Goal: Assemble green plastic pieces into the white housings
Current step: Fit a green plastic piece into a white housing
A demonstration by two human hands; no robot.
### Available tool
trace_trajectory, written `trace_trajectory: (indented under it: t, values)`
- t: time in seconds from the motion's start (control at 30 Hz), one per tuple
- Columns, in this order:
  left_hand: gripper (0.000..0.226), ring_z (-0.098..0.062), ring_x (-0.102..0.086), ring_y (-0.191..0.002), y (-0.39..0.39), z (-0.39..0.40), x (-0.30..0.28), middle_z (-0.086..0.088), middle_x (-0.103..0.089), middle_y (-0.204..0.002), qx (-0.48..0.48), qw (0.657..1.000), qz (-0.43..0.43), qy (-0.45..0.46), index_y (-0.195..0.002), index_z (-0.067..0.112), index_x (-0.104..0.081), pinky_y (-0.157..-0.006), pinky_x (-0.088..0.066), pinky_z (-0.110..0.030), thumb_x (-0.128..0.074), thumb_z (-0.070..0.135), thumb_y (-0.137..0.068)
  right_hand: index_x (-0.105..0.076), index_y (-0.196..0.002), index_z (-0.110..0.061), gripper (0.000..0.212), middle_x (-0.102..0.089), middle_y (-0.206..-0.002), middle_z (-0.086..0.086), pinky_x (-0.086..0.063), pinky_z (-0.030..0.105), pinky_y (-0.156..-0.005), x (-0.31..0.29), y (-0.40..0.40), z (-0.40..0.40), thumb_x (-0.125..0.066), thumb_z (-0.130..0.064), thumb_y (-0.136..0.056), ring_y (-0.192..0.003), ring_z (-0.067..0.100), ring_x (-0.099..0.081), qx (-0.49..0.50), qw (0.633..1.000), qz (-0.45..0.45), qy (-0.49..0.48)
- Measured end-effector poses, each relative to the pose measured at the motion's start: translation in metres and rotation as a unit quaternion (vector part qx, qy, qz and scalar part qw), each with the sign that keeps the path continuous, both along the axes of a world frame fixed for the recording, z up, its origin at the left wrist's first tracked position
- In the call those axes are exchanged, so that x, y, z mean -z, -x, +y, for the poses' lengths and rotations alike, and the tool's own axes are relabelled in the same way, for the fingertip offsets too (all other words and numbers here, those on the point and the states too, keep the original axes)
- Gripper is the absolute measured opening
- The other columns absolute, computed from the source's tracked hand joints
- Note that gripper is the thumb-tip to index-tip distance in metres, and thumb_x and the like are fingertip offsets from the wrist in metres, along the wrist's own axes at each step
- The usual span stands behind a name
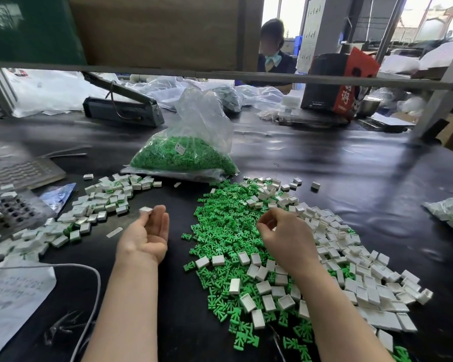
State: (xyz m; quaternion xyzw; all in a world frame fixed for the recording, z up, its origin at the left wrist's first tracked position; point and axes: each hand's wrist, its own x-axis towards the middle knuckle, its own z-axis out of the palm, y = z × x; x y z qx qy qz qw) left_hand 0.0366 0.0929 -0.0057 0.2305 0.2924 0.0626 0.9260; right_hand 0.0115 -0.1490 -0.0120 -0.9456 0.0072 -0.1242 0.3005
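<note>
My left hand (145, 235) lies palm up left of centre and pinches a white housing (145, 209) at its fingertips. My right hand (283, 237) hovers over the loose pile of green plastic pieces (220, 239) with its fingers curled inward. Whether anything is between those fingers is hidden. Empty white housings (364, 286) lie scattered over the right side of the pile. A separate heap of white housings with green showing in them (100, 205) stretches along the left.
A clear bag of green pieces (183, 155) stands behind the piles. A perforated tray (16, 210) and papers (8, 296) with a cable lie at the left. Another bag of parts (450, 212) is at the right edge. A person sits across the black table (324, 163).
</note>
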Motion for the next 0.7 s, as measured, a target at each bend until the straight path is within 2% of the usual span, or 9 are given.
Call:
trace_trajectory:
  t: [0.1, 0.23, 0.27, 0.33, 0.4, 0.43, 0.5, 0.6, 0.7]
  values:
    - [0.021, -0.011, -0.065, -0.103, -0.001, 0.002, 0.002, -0.001, -0.067, -0.081, -0.005, 1.0, 0.003, 0.0, -0.091, 0.008, -0.056, -0.083, -0.054, -0.026, -0.042, 0.014, -0.104, -0.067, -0.104, -0.023, 0.015, -0.069, -0.095, -0.004, -0.053, 0.037, -0.088, -0.002, 0.002, 0.001, -0.06, -0.03, -0.093, -0.093, 0.016, -0.063, -0.001, 1.0, 0.015, 0.027]
    - [0.02, -0.018, -0.061, -0.118, -0.001, 0.005, 0.004, -0.007, -0.066, -0.117, -0.024, 0.999, -0.02, -0.014, -0.118, 0.007, -0.051, -0.091, -0.051, -0.03, -0.037, 0.015, -0.105, -0.07, -0.097, -0.03, 0.009, -0.069, -0.09, -0.012, -0.053, 0.038, -0.091, -0.006, 0.005, 0.002, -0.063, -0.032, -0.092, -0.088, 0.009, -0.063, -0.043, 0.998, 0.037, 0.024]
    - [0.022, -0.021, -0.059, -0.122, -0.002, 0.005, 0.003, -0.011, -0.061, -0.127, -0.024, 0.999, -0.031, -0.017, -0.122, 0.007, -0.047, -0.093, -0.051, -0.032, -0.037, 0.018, -0.106, -0.07, -0.093, -0.033, 0.005, -0.069, -0.088, -0.015, -0.053, 0.035, -0.089, -0.008, 0.005, 0.003, -0.065, -0.033, -0.091, -0.082, 0.004, -0.063, -0.065, 0.997, 0.046, 0.014]
    - [0.036, -0.027, -0.055, -0.126, -0.002, 0.003, 0.001, -0.019, -0.052, -0.137, -0.01, 0.998, -0.059, -0.01, -0.136, 0.004, -0.037, -0.097, -0.048, -0.034, -0.037, 0.024, -0.106, -0.069, -0.084, -0.038, 0.004, -0.069, -0.083, -0.017, -0.053, 0.02, -0.071, -0.013, 0.008, 0.005, -0.069, -0.037, -0.088, -0.064, -0.007, -0.059, -0.11, 0.991, 0.07, -0.007]
    - [0.049, -0.03, -0.055, -0.126, -0.002, 0.001, -0.001, -0.026, -0.05, -0.137, 0.009, 0.997, -0.076, 0.008, -0.145, 0.003, -0.027, -0.098, -0.048, -0.035, -0.039, 0.028, -0.105, -0.065, -0.077, -0.042, 0.01, -0.064, -0.077, -0.017, -0.042, 0.011, -0.056, -0.018, 0.011, 0.008, -0.072, -0.046, -0.083, -0.058, -0.006, -0.055, -0.141, 0.985, 0.096, -0.001]
    - [0.05, -0.03, -0.057, -0.123, -0.002, -0.001, -0.002, -0.027, -0.051, -0.136, 0.017, 0.996, -0.081, 0.014, -0.145, 0.002, -0.026, -0.097, -0.049, -0.036, -0.04, 0.029, -0.105, -0.062, -0.078, -0.042, 0.014, -0.062, -0.076, -0.017, -0.041, 0.013, -0.058, -0.018, 0.012, 0.008, -0.073, -0.051, -0.08, -0.061, -0.005, -0.054, -0.151, 0.982, 0.111, 0.012]
    - [0.046, -0.027, -0.064, -0.111, 0.0, -0.005, -0.003, -0.022, -0.058, -0.128, 0.032, 0.996, -0.085, -0.004, -0.139, 0.0, -0.033, -0.092, -0.052, -0.035, -0.042, 0.028, -0.104, -0.059, -0.086, -0.04, 0.025, -0.057, -0.077, -0.017, -0.048, 0.023, -0.077, -0.018, 0.013, 0.008, -0.074, -0.056, -0.075, -0.07, -0.003, -0.052, -0.164, 0.974, 0.147, 0.049]
    - [0.023, -0.016, -0.066, -0.084, 0.002, -0.016, -0.004, -0.006, -0.068, -0.099, 0.089, 0.978, -0.067, -0.176, -0.119, 0.008, -0.055, -0.075, -0.053, -0.027, -0.048, 0.022, -0.101, -0.057, -0.095, -0.037, 0.025, -0.06, -0.081, -0.014, -0.043, 0.043, -0.104, -0.017, 0.015, 0.009, -0.072, -0.05, -0.08, -0.077, 0.0, -0.053, -0.167, 0.968, 0.167, 0.089]
    - [0.016, -0.012, -0.061, -0.072, 0.008, -0.031, -0.005, -0.001, -0.072, -0.087, 0.169, 0.921, -0.089, -0.34, -0.108, 0.009, -0.065, -0.067, -0.047, -0.026, -0.055, 0.014, -0.097, -0.058, -0.094, -0.034, 0.013, -0.063, -0.083, -0.012, -0.05, 0.037, -0.097, -0.015, 0.016, 0.01, -0.068, -0.038, -0.086, -0.078, 0.002, -0.059, -0.173, 0.969, 0.153, 0.091]
